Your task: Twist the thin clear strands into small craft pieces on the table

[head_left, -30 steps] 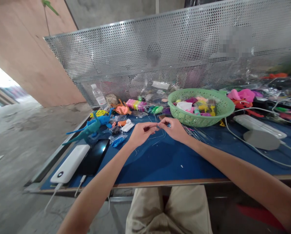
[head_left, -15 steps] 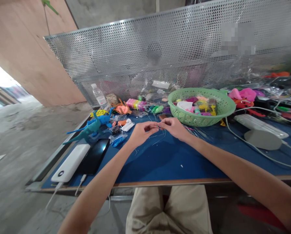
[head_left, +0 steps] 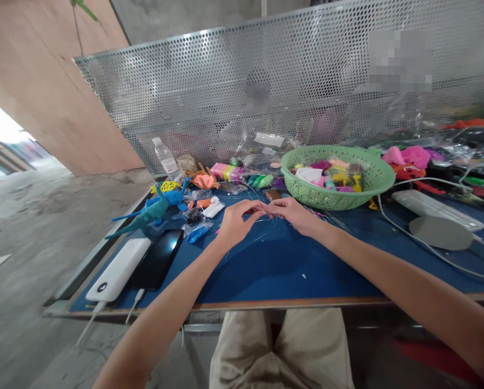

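Observation:
Over the middle of the blue tabletop (head_left: pixel 262 270), my left hand (head_left: pixel 237 222) and my right hand (head_left: pixel 294 214) meet fingertip to fingertip. Both are closed in a pinch, and whatever sits between the fingers is too small and covered to name. Thin pale strands, like wire or thread, show on the table just under and around the fingers. A small brown block (head_left: pixel 273 195) lies right behind my right hand. White and orange clay-like pieces (head_left: pixel 213 207) and a blue piece in clear wrap (head_left: pixel 197 233) are left of my left hand.
A green basket (head_left: pixel 335 201) of colourful pieces stands behind my right hand. Blue and teal animal figures (head_left: pixel 156 209), a phone (head_left: pixel 156 262) and a white power bank (head_left: pixel 118 270) are at left. A bottle (head_left: pixel 166 159) stands by the perforated metal panel (head_left: pixel 209 81). Cables cross the right side.
My fingers have shifted slightly, the right hand's fingertips now lying more over the left's. A small pink bit now shows beside my left wrist. The view has moved a little.

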Demonstrator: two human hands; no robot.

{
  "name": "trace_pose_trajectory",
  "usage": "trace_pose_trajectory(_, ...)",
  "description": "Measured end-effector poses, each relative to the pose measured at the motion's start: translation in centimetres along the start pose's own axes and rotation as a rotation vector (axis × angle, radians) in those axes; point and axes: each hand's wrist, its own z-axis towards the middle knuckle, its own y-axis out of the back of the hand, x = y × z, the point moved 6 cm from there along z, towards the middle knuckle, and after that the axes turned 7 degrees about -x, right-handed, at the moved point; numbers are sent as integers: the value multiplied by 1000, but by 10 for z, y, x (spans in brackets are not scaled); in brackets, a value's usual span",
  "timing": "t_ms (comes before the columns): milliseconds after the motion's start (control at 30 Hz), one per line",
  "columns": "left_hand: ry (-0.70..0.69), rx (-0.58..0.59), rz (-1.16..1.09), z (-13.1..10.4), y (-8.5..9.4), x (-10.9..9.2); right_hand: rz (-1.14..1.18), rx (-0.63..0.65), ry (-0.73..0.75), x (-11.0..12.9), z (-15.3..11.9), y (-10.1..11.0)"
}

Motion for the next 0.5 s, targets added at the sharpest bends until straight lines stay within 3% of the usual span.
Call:
trace_pose_trajectory(167, -17, -40, -26, 0, 1, -4, 68, -38, -58, -5, 0, 2)
trace_pose_trajectory(500, 131, -50, -50, 0, 3, 1, -12, 33, -32, -10, 3, -1)
